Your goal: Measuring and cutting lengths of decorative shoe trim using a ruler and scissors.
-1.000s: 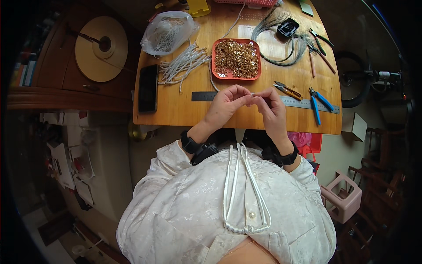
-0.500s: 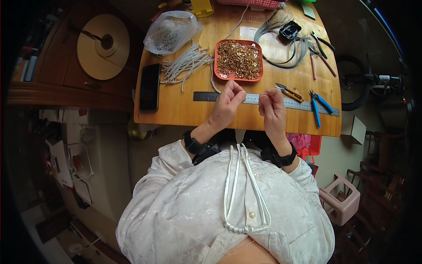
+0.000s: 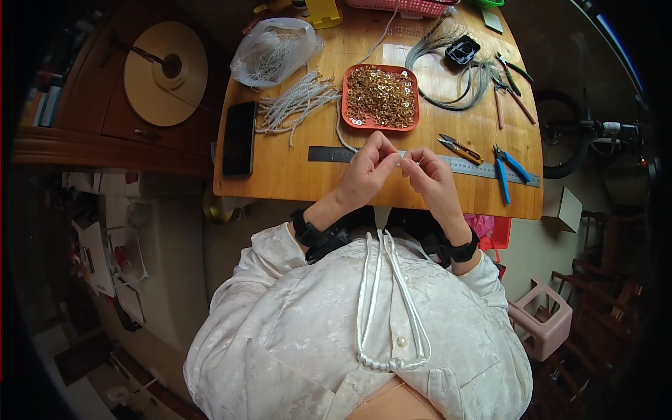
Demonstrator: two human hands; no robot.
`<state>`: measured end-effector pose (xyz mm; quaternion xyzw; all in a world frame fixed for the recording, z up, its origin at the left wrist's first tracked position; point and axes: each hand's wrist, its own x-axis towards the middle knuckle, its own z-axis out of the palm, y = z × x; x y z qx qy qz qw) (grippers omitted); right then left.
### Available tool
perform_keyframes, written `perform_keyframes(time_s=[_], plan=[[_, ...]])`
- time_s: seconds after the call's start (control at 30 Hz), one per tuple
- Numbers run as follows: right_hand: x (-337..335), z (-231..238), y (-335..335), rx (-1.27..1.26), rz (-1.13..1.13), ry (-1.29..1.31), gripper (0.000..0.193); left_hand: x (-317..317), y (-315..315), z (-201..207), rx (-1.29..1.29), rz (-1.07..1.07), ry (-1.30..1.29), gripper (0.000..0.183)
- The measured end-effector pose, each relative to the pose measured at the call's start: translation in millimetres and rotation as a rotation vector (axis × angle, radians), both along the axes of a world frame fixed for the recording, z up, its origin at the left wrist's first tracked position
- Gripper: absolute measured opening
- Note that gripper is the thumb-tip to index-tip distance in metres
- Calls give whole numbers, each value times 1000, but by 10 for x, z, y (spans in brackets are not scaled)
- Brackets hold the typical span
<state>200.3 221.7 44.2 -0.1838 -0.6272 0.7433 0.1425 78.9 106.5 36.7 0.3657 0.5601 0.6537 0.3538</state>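
My left hand (image 3: 365, 175) and my right hand (image 3: 432, 180) meet above the ruler, thumbs and fingers pinched. A pale, thin cord (image 3: 339, 122) runs down past the tray's left side to my left hand, which is closed on it. A tiny whitish bit (image 3: 399, 162) shows where the fingertips come together; its kind is too small to make out. What my right hand pinches is hidden by its fingers. Just beyond the hands stands a red square tray (image 3: 379, 127) full of small gold-coloured metal pieces (image 3: 381, 94). Beneath the hands lies the metal ruler (image 3: 465, 166).
Left on the wooden table are a black phone (image 3: 239, 140), a bundle of pale cord lengths (image 3: 297, 101) and a plastic bag (image 3: 273, 52). On the right lie thread snips (image 3: 460, 149), blue-handled pliers (image 3: 504, 178), more pliers (image 3: 514, 73), coiled wire-like strands (image 3: 427, 98) and a black box (image 3: 462, 49).
My right hand has moved left and turned inward, so its fingertips now meet those of my left hand. The left hand has shifted slightly right.
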Motion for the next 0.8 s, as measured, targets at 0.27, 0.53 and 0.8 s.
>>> perform_keyframes(time_s=[0.27,0.53,0.8], plan=[[-6,20,-22,7,-37,18,15,7,-4,43,11,-18,-113,9],[-6,3,-65,-81,-131,18,15,41,11,42,-4,29,-12,7],[-5,32,-54,-134,-126,-1,14,-23,0,52,9,47,-139,7]])
